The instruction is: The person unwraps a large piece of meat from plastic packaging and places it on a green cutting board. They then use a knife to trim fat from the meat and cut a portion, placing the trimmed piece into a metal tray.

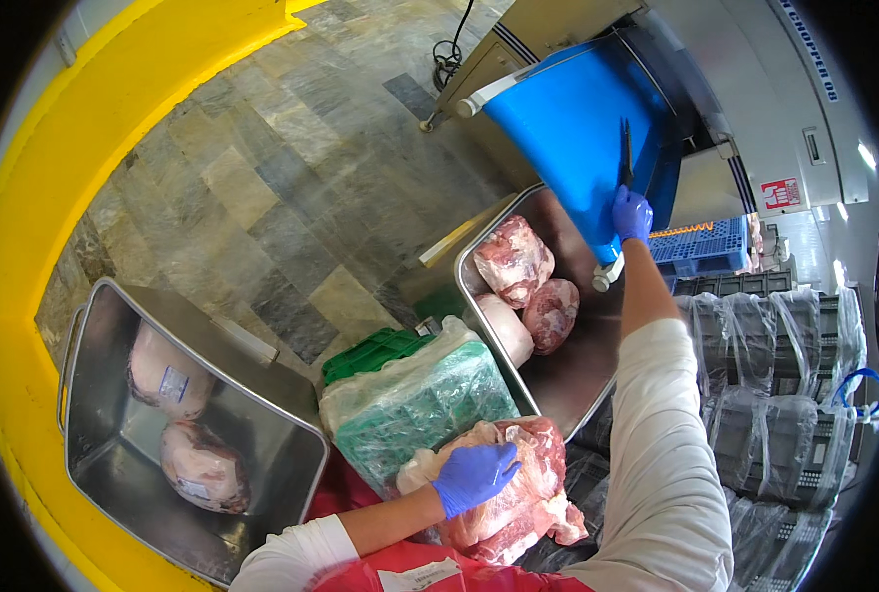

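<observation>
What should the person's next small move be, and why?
Probably firm up the grip of the right hand on the dark, slender tool: the hand is at the tool's near end over the blue belt, but how firmly it grips is unclear. The left hand rests on the large piece of meat.

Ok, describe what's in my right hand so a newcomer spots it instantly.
Find the blue belt at upper right. Over it, the gloved right hand holds a dark tool, set apart by its long, slim shape against bright blue.

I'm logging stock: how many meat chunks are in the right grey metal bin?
3: marbled pink chunk, top; round red chunk, below right; pale chunk, below left; more may be hidden.
</observation>
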The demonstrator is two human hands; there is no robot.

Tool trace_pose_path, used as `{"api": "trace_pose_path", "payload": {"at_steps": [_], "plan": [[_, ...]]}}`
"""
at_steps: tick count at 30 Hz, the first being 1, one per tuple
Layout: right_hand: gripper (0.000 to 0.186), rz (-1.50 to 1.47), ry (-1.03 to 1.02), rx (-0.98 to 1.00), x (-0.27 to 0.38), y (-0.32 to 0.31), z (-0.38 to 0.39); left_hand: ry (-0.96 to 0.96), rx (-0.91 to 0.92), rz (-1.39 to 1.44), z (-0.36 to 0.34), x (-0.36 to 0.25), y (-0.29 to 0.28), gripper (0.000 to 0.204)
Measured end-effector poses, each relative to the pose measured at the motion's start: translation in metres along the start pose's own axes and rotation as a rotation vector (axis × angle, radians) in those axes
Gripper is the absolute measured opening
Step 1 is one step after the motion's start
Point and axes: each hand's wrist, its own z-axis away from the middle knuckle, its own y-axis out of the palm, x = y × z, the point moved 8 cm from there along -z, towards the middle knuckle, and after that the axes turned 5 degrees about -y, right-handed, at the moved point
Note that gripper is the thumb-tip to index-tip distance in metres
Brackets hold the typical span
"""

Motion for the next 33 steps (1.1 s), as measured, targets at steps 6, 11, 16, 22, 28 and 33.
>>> {"api": "trace_pose_path", "payload": {"at_steps": [6, 11, 16, 22, 28, 33], "plan": [[0.043, 0.015, 0.155, -0.035, -0.006, -0.03, 0.039, 0.003, 0.029, -0.032, 0.002, -0.001, 0.002, 0.025], [0.048, -0.087, 0.211, 0.025, -0.015, -0.012, 0.037, -0.003, -0.009, -0.058, 0.001, -0.003, 0.0, 0.027], [0.045, -0.334, 0.091, 0.318, -0.034, 0.013, 0.053, -0.013, -0.024, -0.105, 0.005, 0.0, 0.008, 0.027], [0.039, -0.812, 0.297, 0.304, -0.032, -0.046, 0.187, -0.068, -0.102, -0.266, 0.005, 0.001, 0.009, 0.031], [0.041, -0.86, 0.38, 0.238, -0.091, -0.164, 0.405, 0.105, -0.221, -0.431, 0.01, -0.032, 0.005, 0.028], [0.029, -0.853, 0.424, 0.189, -0.167, -0.23, 0.62, -0.04, -0.008, -0.478, -0.007, -0.026, 0.021, 0.047]]}}
